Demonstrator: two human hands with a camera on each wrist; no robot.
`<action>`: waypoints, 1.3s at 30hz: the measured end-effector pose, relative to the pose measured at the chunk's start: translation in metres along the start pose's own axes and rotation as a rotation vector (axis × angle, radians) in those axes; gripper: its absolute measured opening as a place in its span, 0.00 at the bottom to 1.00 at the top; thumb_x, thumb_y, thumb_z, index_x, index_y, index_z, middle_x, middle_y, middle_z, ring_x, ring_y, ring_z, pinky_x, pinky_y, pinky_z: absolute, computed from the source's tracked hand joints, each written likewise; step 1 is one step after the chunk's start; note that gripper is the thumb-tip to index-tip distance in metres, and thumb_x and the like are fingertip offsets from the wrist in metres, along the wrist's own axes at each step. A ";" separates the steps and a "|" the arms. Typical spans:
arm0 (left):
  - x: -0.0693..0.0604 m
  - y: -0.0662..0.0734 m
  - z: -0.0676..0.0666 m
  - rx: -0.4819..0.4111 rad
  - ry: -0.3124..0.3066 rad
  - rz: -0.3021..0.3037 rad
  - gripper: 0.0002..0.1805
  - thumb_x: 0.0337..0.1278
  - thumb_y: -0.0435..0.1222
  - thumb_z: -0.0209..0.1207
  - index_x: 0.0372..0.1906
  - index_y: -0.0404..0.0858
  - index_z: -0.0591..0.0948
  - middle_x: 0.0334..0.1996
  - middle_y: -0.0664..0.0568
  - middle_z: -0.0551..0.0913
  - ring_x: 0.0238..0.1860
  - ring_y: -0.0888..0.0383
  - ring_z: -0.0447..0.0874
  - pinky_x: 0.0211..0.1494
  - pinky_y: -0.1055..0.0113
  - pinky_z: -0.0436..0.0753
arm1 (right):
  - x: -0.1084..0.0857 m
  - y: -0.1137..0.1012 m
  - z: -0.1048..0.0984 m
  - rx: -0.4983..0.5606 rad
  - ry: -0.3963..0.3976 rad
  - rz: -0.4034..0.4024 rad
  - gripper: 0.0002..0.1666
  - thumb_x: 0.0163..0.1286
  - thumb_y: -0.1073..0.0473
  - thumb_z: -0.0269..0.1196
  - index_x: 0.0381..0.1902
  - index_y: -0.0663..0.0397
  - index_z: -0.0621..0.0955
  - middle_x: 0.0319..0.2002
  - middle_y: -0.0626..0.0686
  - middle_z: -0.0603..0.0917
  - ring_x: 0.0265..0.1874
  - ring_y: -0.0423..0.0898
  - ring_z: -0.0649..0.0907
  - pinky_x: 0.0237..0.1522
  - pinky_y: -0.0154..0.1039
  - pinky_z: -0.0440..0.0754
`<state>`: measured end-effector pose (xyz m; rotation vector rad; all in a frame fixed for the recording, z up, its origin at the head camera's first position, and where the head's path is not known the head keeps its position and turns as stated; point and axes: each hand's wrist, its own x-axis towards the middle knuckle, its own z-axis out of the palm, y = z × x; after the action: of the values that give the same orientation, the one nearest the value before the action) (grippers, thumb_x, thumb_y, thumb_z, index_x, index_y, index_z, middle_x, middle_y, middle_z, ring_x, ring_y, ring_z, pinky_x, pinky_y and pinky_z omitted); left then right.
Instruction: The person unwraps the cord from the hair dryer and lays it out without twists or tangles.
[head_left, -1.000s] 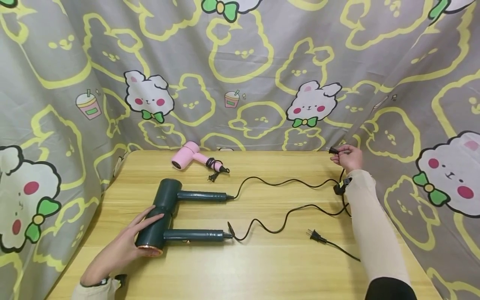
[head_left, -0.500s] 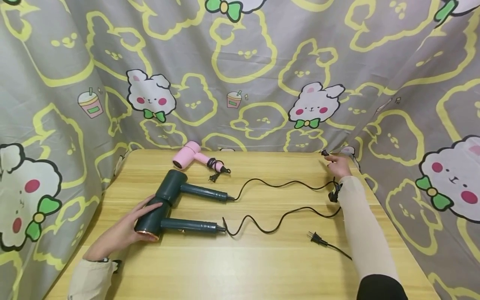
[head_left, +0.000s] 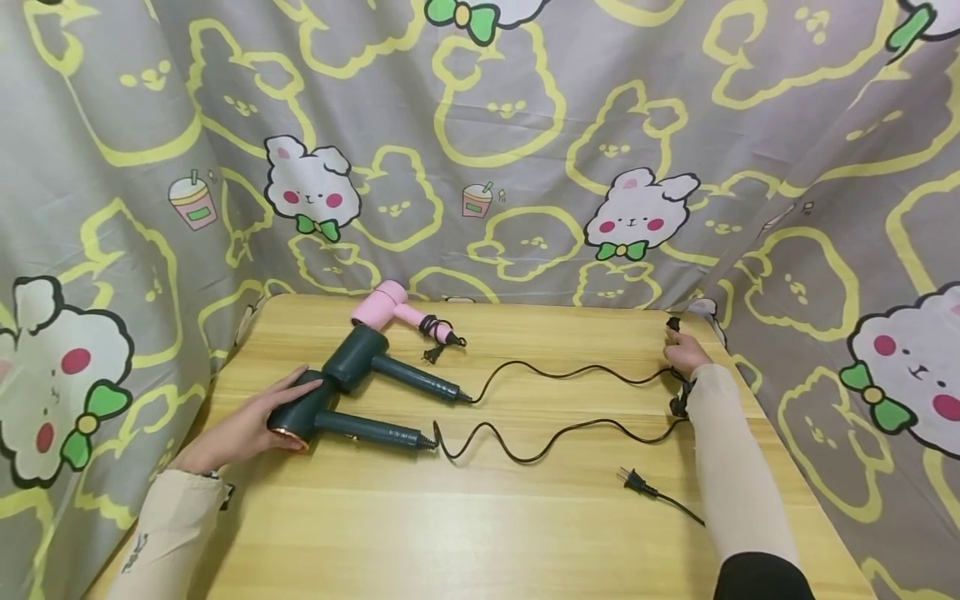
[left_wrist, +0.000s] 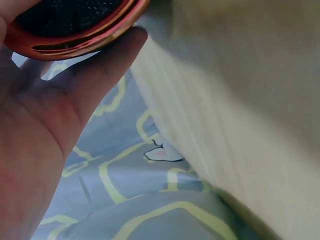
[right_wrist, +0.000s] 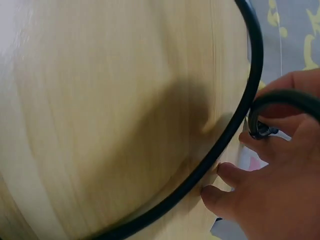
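Observation:
Two dark green hair dryers lie with their barrels end to end. My left hand (head_left: pixel 243 425) grips the barrel of the nearer hair dryer (head_left: pixel 367 428), and its copper rim (left_wrist: pixel 75 50) shows between thumb and fingers in the left wrist view. The farther green hair dryer (head_left: pixel 352 357) touches or nearly touches it, handle pointing right. Over the table's back right corner my right hand (head_left: pixel 686 350) pinches a black plug (head_left: pixel 673 323); its prongs cannot be made out. A black cord (right_wrist: pixel 200 170) loops past that hand in the right wrist view.
Behind lies a pink hair dryer (head_left: pixel 381 303) with its cord wound on the handle. A loose two-prong plug (head_left: pixel 637 482) rests near the right forearm. Wavy black cords (head_left: pixel 555 450) cross the wooden table (head_left: pixel 480 533). A patterned curtain (head_left: pixel 420 108) hangs around it.
My left hand has pushed the nearer green hair dryer away from me, and the farther one has shifted back and turned. My right hand, holding the plug, moved left, then slightly right and lower.

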<state>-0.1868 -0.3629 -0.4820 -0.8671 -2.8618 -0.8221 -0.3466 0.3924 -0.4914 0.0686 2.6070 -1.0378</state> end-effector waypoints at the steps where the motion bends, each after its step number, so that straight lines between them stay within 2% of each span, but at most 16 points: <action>1: 0.002 -0.001 -0.002 0.010 -0.003 0.006 0.52 0.40 0.44 0.81 0.76 0.43 0.71 0.78 0.29 0.60 0.69 0.23 0.69 0.60 0.91 0.59 | 0.001 0.003 0.000 -0.006 -0.007 0.000 0.46 0.69 0.66 0.41 0.81 0.68 0.39 0.78 0.79 0.42 0.39 0.62 0.67 0.41 0.48 0.67; 4: 0.006 -0.003 -0.006 0.032 -0.016 0.001 0.52 0.41 0.43 0.81 0.76 0.43 0.71 0.78 0.29 0.60 0.69 0.24 0.70 0.60 0.91 0.58 | 0.003 0.007 0.001 -0.013 -0.028 0.002 0.46 0.70 0.65 0.42 0.81 0.68 0.38 0.78 0.79 0.40 0.40 0.63 0.67 0.45 0.50 0.68; 7: 0.009 -0.005 -0.008 0.050 -0.029 -0.010 0.52 0.42 0.43 0.80 0.77 0.43 0.70 0.78 0.28 0.59 0.70 0.24 0.69 0.60 0.91 0.57 | 0.004 0.008 0.002 -0.009 -0.048 0.019 0.46 0.70 0.64 0.41 0.81 0.68 0.37 0.79 0.78 0.39 0.57 0.69 0.67 0.54 0.55 0.66; 8: 0.010 -0.005 -0.008 0.061 -0.032 -0.013 0.52 0.42 0.43 0.80 0.77 0.43 0.70 0.78 0.27 0.59 0.70 0.23 0.69 0.61 0.90 0.60 | 0.005 0.008 0.002 -0.014 -0.054 0.024 0.46 0.71 0.64 0.42 0.81 0.69 0.37 0.79 0.78 0.39 0.64 0.70 0.63 0.56 0.55 0.65; 10: 0.011 -0.004 -0.010 0.071 -0.044 -0.026 0.53 0.42 0.41 0.81 0.77 0.42 0.69 0.78 0.26 0.57 0.70 0.22 0.67 0.64 0.78 0.70 | 0.005 0.008 0.003 -0.020 -0.062 0.029 0.46 0.72 0.63 0.42 0.80 0.71 0.38 0.79 0.78 0.40 0.70 0.73 0.61 0.57 0.55 0.65; 12: 0.011 -0.003 -0.010 0.063 -0.062 -0.045 0.55 0.40 0.40 0.82 0.78 0.43 0.68 0.79 0.24 0.54 0.71 0.21 0.64 0.66 0.60 0.77 | 0.005 0.008 0.004 -0.025 -0.072 0.028 0.45 0.73 0.62 0.43 0.80 0.72 0.38 0.79 0.78 0.41 0.71 0.74 0.61 0.56 0.54 0.66; 13: 0.010 -0.002 -0.011 0.049 -0.075 -0.061 0.57 0.39 0.40 0.83 0.79 0.43 0.67 0.79 0.24 0.51 0.72 0.19 0.62 0.66 0.49 0.77 | 0.005 0.008 0.004 -0.028 -0.072 0.030 0.46 0.73 0.62 0.44 0.80 0.72 0.38 0.79 0.78 0.42 0.75 0.73 0.56 0.56 0.54 0.66; 15: 0.009 0.001 -0.011 0.007 -0.096 -0.092 0.61 0.36 0.42 0.84 0.80 0.43 0.64 0.80 0.24 0.46 0.73 0.17 0.55 0.63 0.31 0.71 | 0.004 0.009 0.004 -0.031 -0.074 0.026 0.47 0.73 0.62 0.45 0.80 0.70 0.37 0.79 0.77 0.41 0.75 0.73 0.56 0.55 0.55 0.66; 19: 0.007 0.006 -0.011 -0.089 -0.115 -0.147 0.69 0.34 0.47 0.84 0.83 0.41 0.56 0.81 0.24 0.40 0.75 0.16 0.44 0.64 0.22 0.59 | -0.001 0.005 0.000 -0.080 -0.074 0.022 0.48 0.77 0.57 0.48 0.81 0.68 0.37 0.79 0.78 0.42 0.78 0.76 0.50 0.71 0.64 0.63; 22: 0.009 0.009 -0.014 -0.125 -0.100 -0.199 0.65 0.46 0.48 0.79 0.84 0.43 0.51 0.81 0.26 0.41 0.77 0.17 0.42 0.65 0.20 0.56 | -0.009 -0.002 -0.004 -0.111 -0.074 0.026 0.48 0.82 0.49 0.48 0.81 0.69 0.37 0.78 0.79 0.43 0.77 0.78 0.47 0.76 0.70 0.55; 26: 0.019 0.015 -0.026 -0.155 -0.035 -0.261 0.48 0.69 0.49 0.64 0.84 0.43 0.52 0.82 0.31 0.47 0.78 0.22 0.47 0.68 0.23 0.58 | -0.020 -0.020 -0.010 -0.130 -0.034 0.017 0.49 0.84 0.41 0.42 0.81 0.72 0.40 0.78 0.80 0.45 0.76 0.79 0.51 0.74 0.71 0.57; 30: 0.035 0.027 -0.042 -0.283 0.066 -0.290 0.34 0.83 0.49 0.46 0.82 0.40 0.57 0.80 0.34 0.59 0.76 0.32 0.62 0.72 0.49 0.72 | -0.029 -0.055 -0.010 -0.099 0.035 -0.016 0.49 0.84 0.38 0.39 0.81 0.72 0.42 0.78 0.80 0.45 0.76 0.78 0.53 0.74 0.71 0.57; 33: 0.053 0.035 -0.052 -0.449 0.153 -0.311 0.34 0.84 0.53 0.38 0.81 0.38 0.60 0.77 0.38 0.64 0.72 0.49 0.73 0.68 0.68 0.76 | -0.032 -0.088 -0.006 -0.009 0.079 -0.023 0.51 0.83 0.34 0.40 0.83 0.66 0.42 0.80 0.76 0.48 0.77 0.75 0.55 0.75 0.70 0.58; 34: 0.060 0.037 -0.054 -0.506 0.187 -0.330 0.35 0.83 0.56 0.37 0.80 0.39 0.62 0.77 0.41 0.66 0.70 0.55 0.75 0.71 0.69 0.75 | -0.032 -0.099 -0.003 0.035 0.095 -0.028 0.51 0.82 0.34 0.42 0.83 0.64 0.42 0.80 0.75 0.49 0.78 0.74 0.55 0.75 0.70 0.58; 37: 0.081 0.039 -0.059 -0.677 0.270 -0.390 0.38 0.79 0.60 0.38 0.79 0.40 0.64 0.71 0.50 0.71 0.63 0.68 0.76 0.79 0.58 0.67 | -0.029 -0.130 0.008 0.201 0.117 -0.071 0.49 0.82 0.36 0.46 0.84 0.61 0.44 0.80 0.72 0.54 0.79 0.70 0.59 0.77 0.65 0.61; 39: 0.095 0.037 -0.060 -0.798 0.304 -0.448 0.40 0.77 0.62 0.40 0.80 0.41 0.62 0.67 0.56 0.72 0.62 0.68 0.75 0.83 0.50 0.59 | -0.027 -0.151 0.019 0.343 0.110 -0.104 0.46 0.84 0.42 0.48 0.83 0.63 0.46 0.80 0.71 0.55 0.79 0.68 0.60 0.77 0.62 0.62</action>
<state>-0.2537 -0.3185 -0.3951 -0.0568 -2.4466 -2.0061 -0.3410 0.2712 -0.3957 0.0730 2.5203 -1.5500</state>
